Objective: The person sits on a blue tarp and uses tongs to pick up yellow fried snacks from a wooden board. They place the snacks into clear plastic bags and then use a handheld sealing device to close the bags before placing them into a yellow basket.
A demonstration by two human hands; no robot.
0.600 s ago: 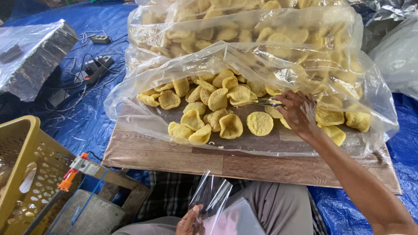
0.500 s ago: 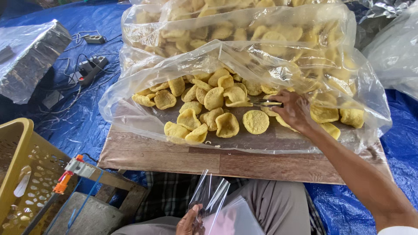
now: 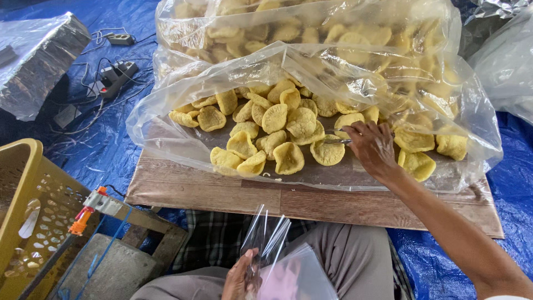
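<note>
Right hand reaches into the open mouth of a large clear plastic bag and grips a pair of metal tongs, fingers closed around them. Tong tips rest just beside a round yellow cracker at the near edge of the cracker pile. The pile lies inside the bag, which rests on a wooden board. A second filled bag sits behind the first.

Left hand is low in the view, near the person's lap, closed on a small empty clear pouch held upright with its mouth towards the board. The two hands are well apart.

A yellow perforated basket stands at the left, beside a concrete block. A blue tarpaulin covers the floor. Power strips with cables lie on it at upper left, near a foil-covered bundle.
</note>
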